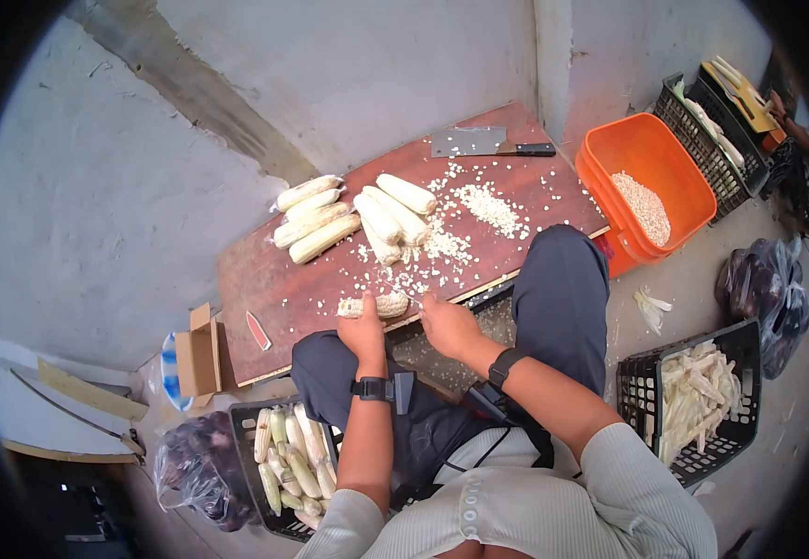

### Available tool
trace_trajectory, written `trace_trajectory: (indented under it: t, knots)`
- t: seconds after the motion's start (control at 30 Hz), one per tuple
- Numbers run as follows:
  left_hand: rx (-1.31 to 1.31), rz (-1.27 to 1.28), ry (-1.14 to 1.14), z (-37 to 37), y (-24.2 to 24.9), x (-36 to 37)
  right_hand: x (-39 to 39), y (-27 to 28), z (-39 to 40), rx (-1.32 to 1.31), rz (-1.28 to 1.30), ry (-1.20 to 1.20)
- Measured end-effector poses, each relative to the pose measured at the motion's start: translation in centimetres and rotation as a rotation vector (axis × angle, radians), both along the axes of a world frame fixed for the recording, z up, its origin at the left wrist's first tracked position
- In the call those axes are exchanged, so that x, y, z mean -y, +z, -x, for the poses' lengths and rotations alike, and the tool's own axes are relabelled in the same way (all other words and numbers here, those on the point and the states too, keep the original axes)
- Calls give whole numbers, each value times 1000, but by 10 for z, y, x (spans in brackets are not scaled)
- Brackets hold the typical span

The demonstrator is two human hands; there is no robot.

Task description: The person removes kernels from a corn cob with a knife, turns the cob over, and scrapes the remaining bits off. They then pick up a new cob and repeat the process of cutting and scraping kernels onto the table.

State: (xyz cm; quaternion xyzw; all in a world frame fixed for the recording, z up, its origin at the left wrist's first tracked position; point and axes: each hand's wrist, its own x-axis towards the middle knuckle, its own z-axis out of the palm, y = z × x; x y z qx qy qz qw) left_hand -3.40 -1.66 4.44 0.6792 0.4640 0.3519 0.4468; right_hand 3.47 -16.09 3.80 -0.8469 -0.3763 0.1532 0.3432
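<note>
My left hand is closed around a partly stripped corn cob at the table's near edge. Just right of the cob, my right hand has its fingers curled on a thin, light-coloured tool that reaches toward the kernels; its exact kind is too small to make out. Loose white kernels are scattered over the red-brown table beyond both hands. Several pale ears of corn lie stacked in the middle, with more ears in clear plastic to their left.
A cleaver lies at the table's back, and a small red-and-white pointed object at its left. An orange bucket containing kernels stands right. Black crates hold corn ears at lower left and husks at right.
</note>
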Motion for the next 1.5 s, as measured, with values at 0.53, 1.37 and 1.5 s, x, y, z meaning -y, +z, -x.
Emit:
trace_trajectory:
  t: [0.53, 1.37, 1.5]
  knots:
    - [41, 131, 37, -7, 7, -5, -7, -18, 13, 126, 238, 55]
    - [97, -5, -28, -14, -1, -4, -56, -25, -23, -155, 222, 78]
    - [110, 46, -3, -6, -8, -8, -52, -55, -35, -228, 1, 149]
